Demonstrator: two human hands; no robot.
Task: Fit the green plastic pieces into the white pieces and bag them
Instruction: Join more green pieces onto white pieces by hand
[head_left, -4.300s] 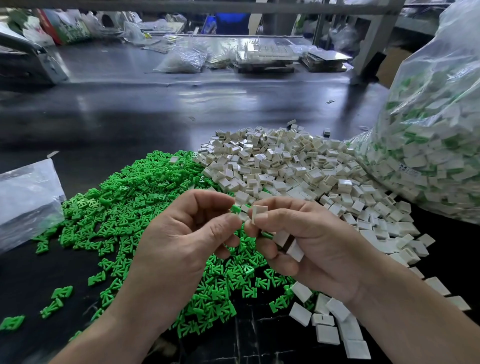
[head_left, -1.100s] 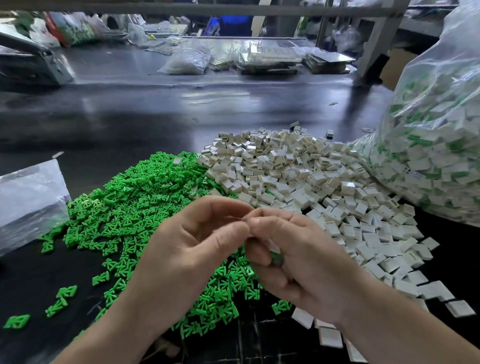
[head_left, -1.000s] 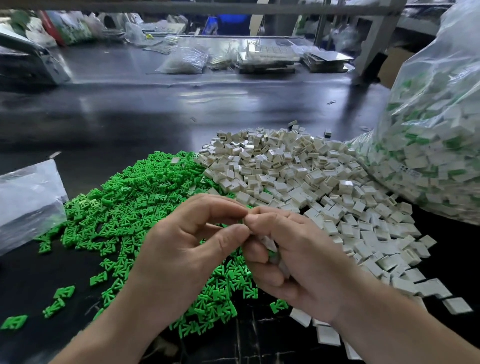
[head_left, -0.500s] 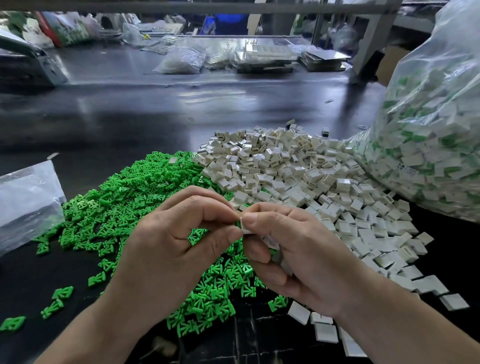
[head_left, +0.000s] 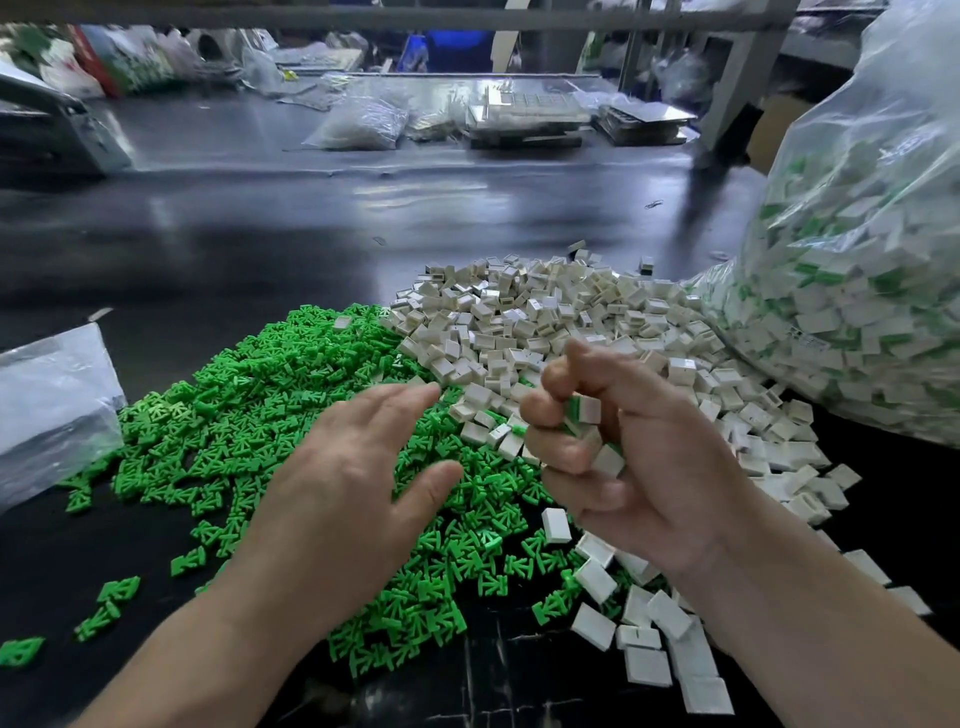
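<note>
A heap of green plastic pieces (head_left: 249, 415) covers the dark table (head_left: 260, 249) at the left. Beside it, to the right, lies a heap of white pieces (head_left: 545, 317). My left hand (head_left: 353, 467) hovers flat over the green heap, fingers straight and spread, holding nothing. My right hand (head_left: 623, 457) is curled around a few fitted white pieces (head_left: 587, 410); one shows a green edge. A big clear bag (head_left: 857, 291) of fitted white-and-green pieces bulges at the right.
A small clear plastic bag (head_left: 47, 405) lies at the left edge. Loose white pieces (head_left: 649, 639) are scattered near my right wrist. At the far side of the table sit more bags (head_left: 358, 124) and flat trays (head_left: 530, 114).
My hands have parted. The left hand let go of the piece and spread flat over the green heap. The right hand drew back, keeping the fitted pieces in its curled fingers.
</note>
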